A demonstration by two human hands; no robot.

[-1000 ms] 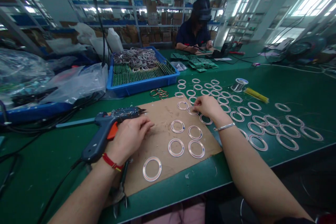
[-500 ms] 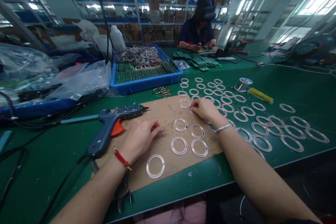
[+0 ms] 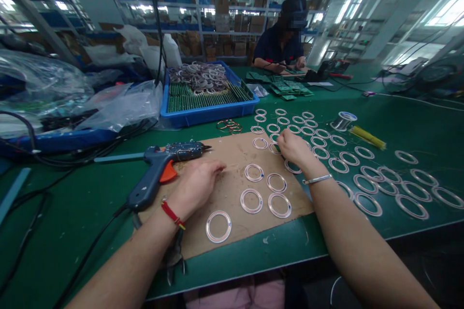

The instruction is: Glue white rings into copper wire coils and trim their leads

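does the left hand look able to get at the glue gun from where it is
Probably yes: the glue gun lies just beside the left hand, with nothing visible between them, though the fingers point away from it.

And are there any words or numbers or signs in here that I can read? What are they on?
None that can be read.
Wire spool: any printing is too small to read.
Flat rings: some have tiny blue marks, too small to tell if they're letters.
Glue gun: no readable writing.
Shelf boxes: too blurred to read.
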